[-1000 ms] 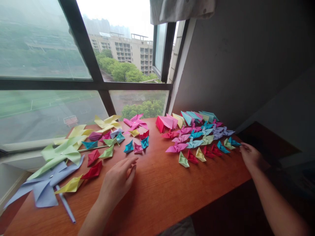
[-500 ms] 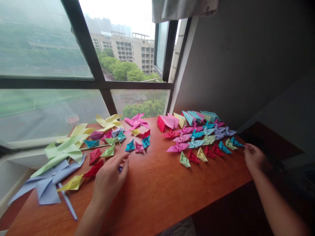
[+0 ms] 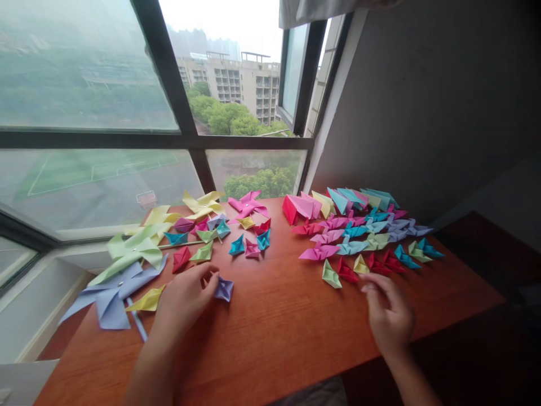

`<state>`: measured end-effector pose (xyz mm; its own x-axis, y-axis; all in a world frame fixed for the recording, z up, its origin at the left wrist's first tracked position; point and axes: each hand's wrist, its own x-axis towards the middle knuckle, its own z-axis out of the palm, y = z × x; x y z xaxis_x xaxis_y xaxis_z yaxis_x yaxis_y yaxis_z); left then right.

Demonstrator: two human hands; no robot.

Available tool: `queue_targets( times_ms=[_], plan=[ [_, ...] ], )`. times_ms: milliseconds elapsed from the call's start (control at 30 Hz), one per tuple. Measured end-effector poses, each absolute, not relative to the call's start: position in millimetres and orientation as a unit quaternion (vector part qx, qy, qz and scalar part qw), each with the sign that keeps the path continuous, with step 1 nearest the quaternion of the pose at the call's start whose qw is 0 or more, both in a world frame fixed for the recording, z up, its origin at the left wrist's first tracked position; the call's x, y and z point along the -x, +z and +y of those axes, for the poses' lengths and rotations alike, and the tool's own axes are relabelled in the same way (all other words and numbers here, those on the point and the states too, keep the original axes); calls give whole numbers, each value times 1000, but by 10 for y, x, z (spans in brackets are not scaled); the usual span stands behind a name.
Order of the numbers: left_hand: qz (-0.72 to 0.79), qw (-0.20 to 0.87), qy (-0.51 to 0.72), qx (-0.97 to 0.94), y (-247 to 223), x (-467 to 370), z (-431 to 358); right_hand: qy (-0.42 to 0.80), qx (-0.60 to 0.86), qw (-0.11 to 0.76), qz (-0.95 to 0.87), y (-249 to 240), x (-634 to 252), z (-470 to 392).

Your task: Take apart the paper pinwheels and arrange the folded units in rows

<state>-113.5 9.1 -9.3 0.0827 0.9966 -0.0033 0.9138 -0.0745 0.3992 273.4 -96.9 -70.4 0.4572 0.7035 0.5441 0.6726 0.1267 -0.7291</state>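
My left hand (image 3: pixel 186 299) is low over the left part of the table, its fingers loosely bent and the thumb a little apart. Just right of its thumb lies a purple paper boat (image 3: pixel 224 288). A yellow folded piece (image 3: pixel 147 300) shows at its left side. My right hand (image 3: pixel 389 310) has its index finger and thumb extended close together, without a visible grip. The index fingertip overlaps the lower edge of a small yellow boat (image 3: pixel 360 264). Red boats (image 3: pixel 347 270) stand beside that one, and a pale green boat (image 3: pixel 331 274) stands at the row's left end.
Paper pinwheels (image 3: pixel 137 246) lie along the left side of the brown table (image 3: pixel 270 338). Folded cranes (image 3: pixel 324 252) and paper planes (image 3: pixel 302 207) fill rows at the back right. A window (image 3: pixel 253 142) borders the far side.
The view has shifted left. My right hand has moved left from the blue boat at the row's right end to the yellow boat. My left hand has shifted left, uncovering the purple boat and hiding a red one.
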Motion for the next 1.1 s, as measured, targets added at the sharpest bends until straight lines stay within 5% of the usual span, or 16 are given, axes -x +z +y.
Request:
queue_targets(
  times_ms=[133,333,1100],
  plan=[
    [637,188,147,-733,-115,1074,84,136,516,488,-691,-567,-1882,-847],
    [582,217,173,-765,-120,920,38,224,488,457,-709,-617,-1230,-592],
    [469,279,288,-787,-137,695,-30,122,514,508,-680,-624,-1248,-689]
  ],
)
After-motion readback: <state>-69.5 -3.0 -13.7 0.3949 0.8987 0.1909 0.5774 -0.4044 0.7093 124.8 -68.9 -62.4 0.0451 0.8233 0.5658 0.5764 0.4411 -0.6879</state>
